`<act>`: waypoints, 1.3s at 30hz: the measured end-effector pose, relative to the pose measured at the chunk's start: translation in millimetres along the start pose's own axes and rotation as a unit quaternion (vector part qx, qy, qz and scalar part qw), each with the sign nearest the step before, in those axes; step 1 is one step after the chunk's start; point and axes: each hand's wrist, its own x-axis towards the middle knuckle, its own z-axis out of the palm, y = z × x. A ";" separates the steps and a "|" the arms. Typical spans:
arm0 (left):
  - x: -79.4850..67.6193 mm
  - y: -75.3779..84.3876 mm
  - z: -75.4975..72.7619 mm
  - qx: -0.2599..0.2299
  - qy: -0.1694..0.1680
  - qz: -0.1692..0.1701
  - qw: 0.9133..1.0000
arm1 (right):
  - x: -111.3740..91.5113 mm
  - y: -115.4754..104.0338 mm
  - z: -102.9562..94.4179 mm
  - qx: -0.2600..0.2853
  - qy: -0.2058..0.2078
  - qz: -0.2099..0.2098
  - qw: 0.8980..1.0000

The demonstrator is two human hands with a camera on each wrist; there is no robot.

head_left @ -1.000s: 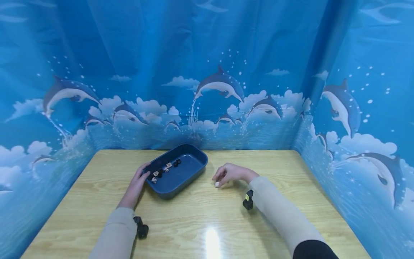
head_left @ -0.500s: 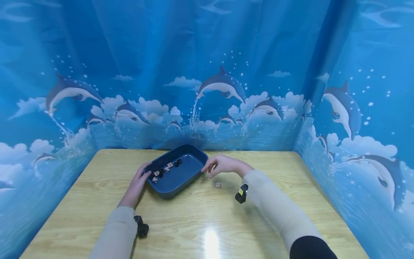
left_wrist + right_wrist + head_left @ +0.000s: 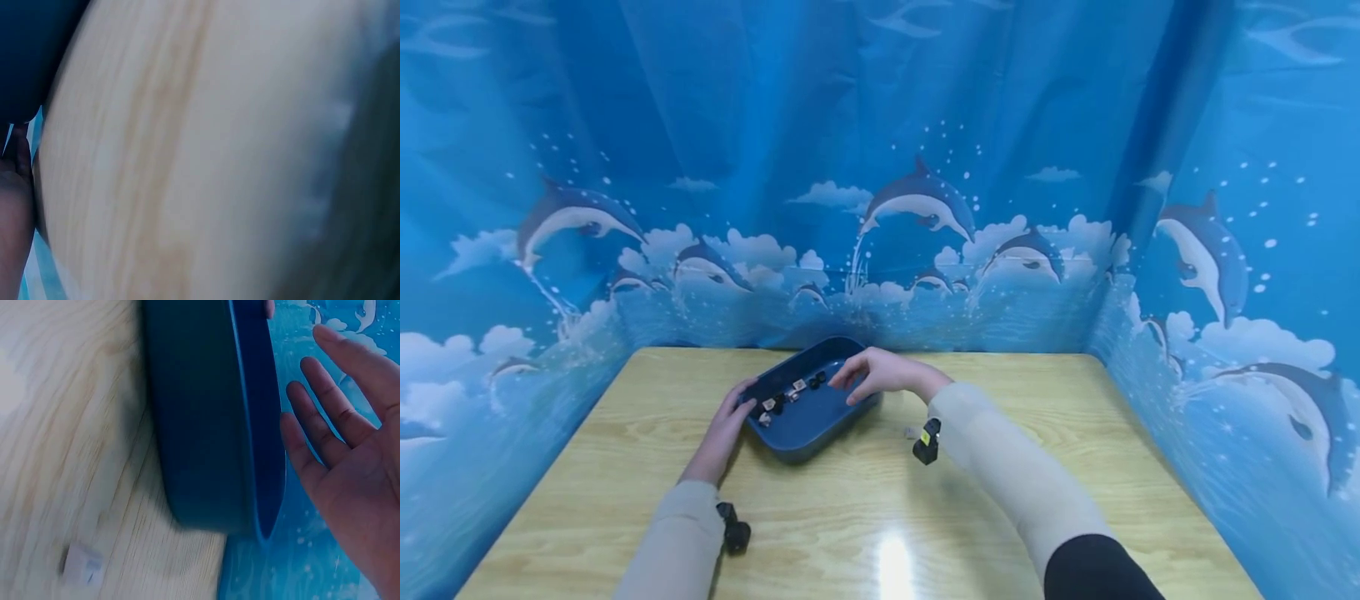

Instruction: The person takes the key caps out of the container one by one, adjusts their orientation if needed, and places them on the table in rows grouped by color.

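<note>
A dark blue rectangular bin [image 3: 808, 427] stands slantwise on the table, with several small black and white blocks [image 3: 778, 402] along its left side. My left hand [image 3: 727, 421] grips the bin's left rim; only part of that hand [image 3: 15, 212] shows in the left wrist view. Over the bin's right side hovers my right hand [image 3: 883, 372]. In the right wrist view this hand [image 3: 359, 440] has its fingers spread apart and its palm bare. One small white block [image 3: 83, 565] with a dark mark lies on the table, right of the bin, partly hidden by the wrist camera in the head view.
The light wooden table [image 3: 820, 517] reaches back to a blue curtain [image 3: 805, 167] printed with dolphins, which also closes in both sides. A small black camera [image 3: 927, 442] is worn on the right wrist and another [image 3: 735, 529] on the left.
My right hand has left the small white block on the table, rising and moving left until over the bin. The left hand has stayed at the rim.
</note>
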 end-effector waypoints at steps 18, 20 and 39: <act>1.5 2.3 -0.2 0.016 0.004 -0.002 1.000 | 62.7 -19.9 31.5 0.031 -0.025 -0.002 0.999; 2.2 0.9 0.4 0.017 0.002 0.004 1.000 | 67.0 -17.9 34.0 0.032 -0.030 0.008 0.999; -1.6 1.2 0.0 0.027 0.005 -0.007 1.000 | 101.6 -9.3 63.8 0.102 -0.089 0.068 0.988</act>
